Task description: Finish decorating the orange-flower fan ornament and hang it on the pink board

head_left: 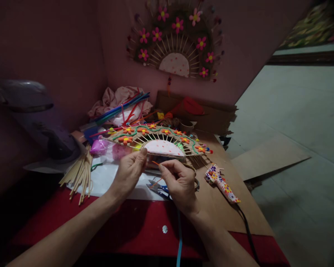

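In the middle of the head view a fan-shaped decoration (164, 147) lies tilted. It has a dotted white half-circle, thin sticks, orange flowers and a wavy green strand. My left hand (129, 168) is closed at its lower edge, thumb against the half-circle's left corner. My right hand (180, 181) pinches a thin orange cord (155, 162) between thumb and forefinger, the cord's end pointing towards my left hand. Blue-handled scissors (158, 188) lie below, partly hidden by my right hand.
A flower-patterned glue gun (222, 182) with a black cable rests on brown board at right. Wooden sticks (79, 174) lie at left. Coloured pipe cleaners (122, 108) and fabric are heaped behind. A similar decoration (174, 65) hangs on the wall.
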A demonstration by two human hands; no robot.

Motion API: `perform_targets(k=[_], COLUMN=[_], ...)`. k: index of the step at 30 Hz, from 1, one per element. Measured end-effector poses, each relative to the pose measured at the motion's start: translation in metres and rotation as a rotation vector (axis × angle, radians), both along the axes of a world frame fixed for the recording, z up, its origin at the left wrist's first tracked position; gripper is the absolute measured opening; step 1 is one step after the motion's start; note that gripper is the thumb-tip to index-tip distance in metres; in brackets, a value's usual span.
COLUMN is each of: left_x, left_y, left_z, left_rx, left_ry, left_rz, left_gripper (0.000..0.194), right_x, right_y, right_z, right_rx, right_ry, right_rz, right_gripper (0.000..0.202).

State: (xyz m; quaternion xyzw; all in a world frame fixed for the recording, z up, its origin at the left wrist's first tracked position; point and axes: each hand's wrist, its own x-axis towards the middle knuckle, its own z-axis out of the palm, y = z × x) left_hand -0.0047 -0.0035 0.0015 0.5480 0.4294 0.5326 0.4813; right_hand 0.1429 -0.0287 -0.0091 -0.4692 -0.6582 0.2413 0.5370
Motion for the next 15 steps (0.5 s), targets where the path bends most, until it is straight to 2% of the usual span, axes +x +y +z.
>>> perform_targets(k=[3,5,8,11,13,15], left_x=[-0.005,-0.006,-0.001,0.002,-0.001,-0.009], left_y=[0.004,0.004,-0.006,-0.028,-0.048,-0.067], left_z=[0.003,0.005,0.009,0.021,0.033,0.044], left_rx=[-0.014,-0.036,-0.12,-0.239,-0.374,-0.513], left_ry=[-0.086,-0.136,-0.207,-0.233,-0.205,-0.165], left_rz=[0.084,0.05,-0.149,-0.389,-0.513,-0.713], left_gripper=[0.036,0.034,0.04,0.056,0.044,0.035], right_x=[0.001,0.001,0.001,0.0,0.0,0.0], right_y=[0.001,0.002,0.002,0.001,0.0,-0.002], right_z=[-0.002,-0.002,-0.002,-0.001,0.0,0.0], right_rx=[-0.007,-0.007,0.002,0.012,0.015,0.015], right_ry=[0.028,0.039,0.045,0.034,0.024,0.018], right_rz=[-0.027,-0.035,-0.037,-0.037,-0.043,-0.048], right_gripper=[0.017,0.017,0.017,0.017,0.017,0.017])
